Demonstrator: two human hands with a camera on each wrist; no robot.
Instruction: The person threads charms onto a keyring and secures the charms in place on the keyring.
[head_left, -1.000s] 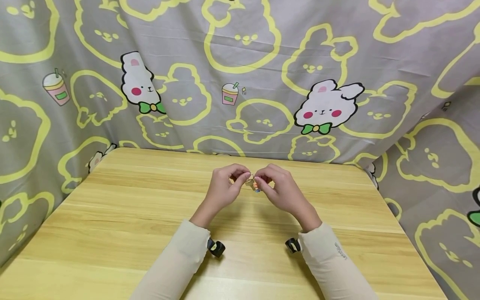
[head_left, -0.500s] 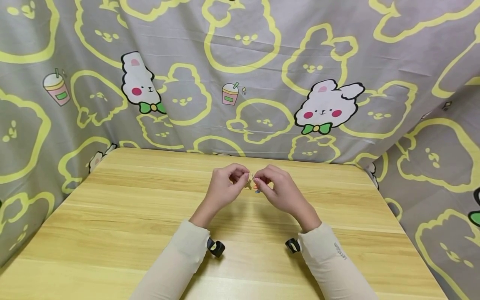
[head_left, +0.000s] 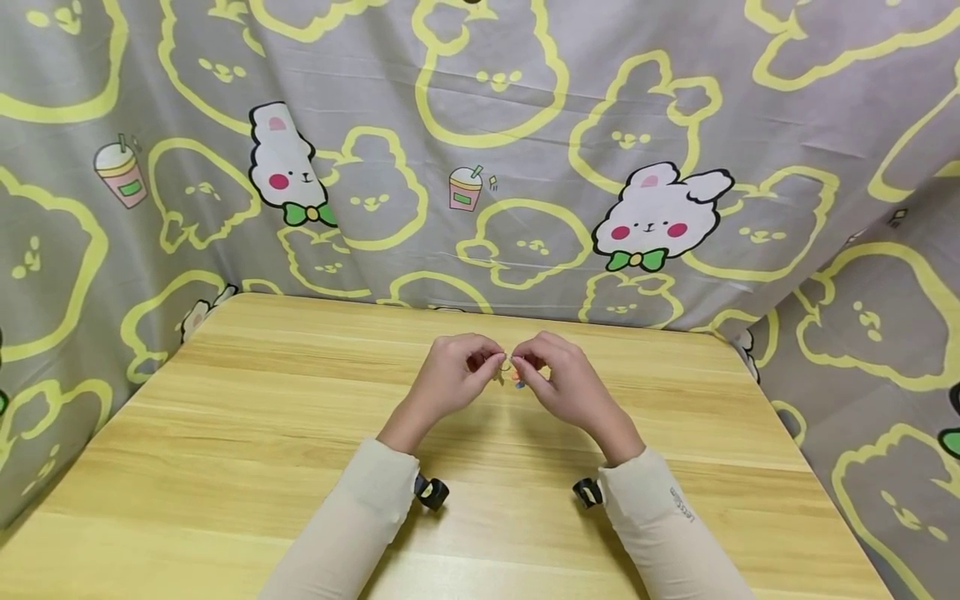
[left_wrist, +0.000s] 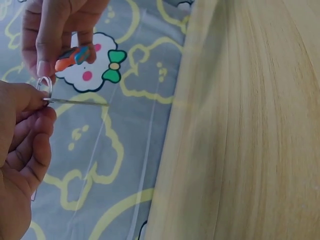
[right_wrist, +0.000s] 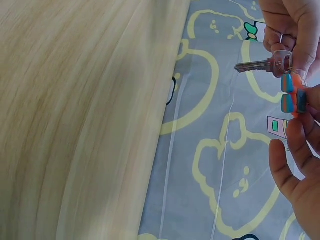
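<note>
My left hand (head_left: 457, 373) and right hand (head_left: 555, 373) meet fingertip to fingertip above the table. Between them is a metal split key ring (left_wrist: 46, 86), one side pinched by the left thumb and fingers. A silver key (right_wrist: 256, 66) hangs at the ring and juts out beside the left fingertips. The right thumb and fingers pinch near the ring's other side, with a small orange and blue charm (right_wrist: 288, 95) against them. Fingers hide parts of the ring, so how key and charm join it cannot be made out.
The wooden table (head_left: 480, 517) spreads under both forearms. A grey patterned curtain (head_left: 360, 275) rises behind its far edge and along both sides. Each wrist carries a small black camera, one at the left sleeve (head_left: 375, 483) and one at the right.
Both hands stay nearly in place with small finger shifts at the ring. The left fingertips have moved slightly right and down, and less of the key shows. The head view has shifted a little.
</note>
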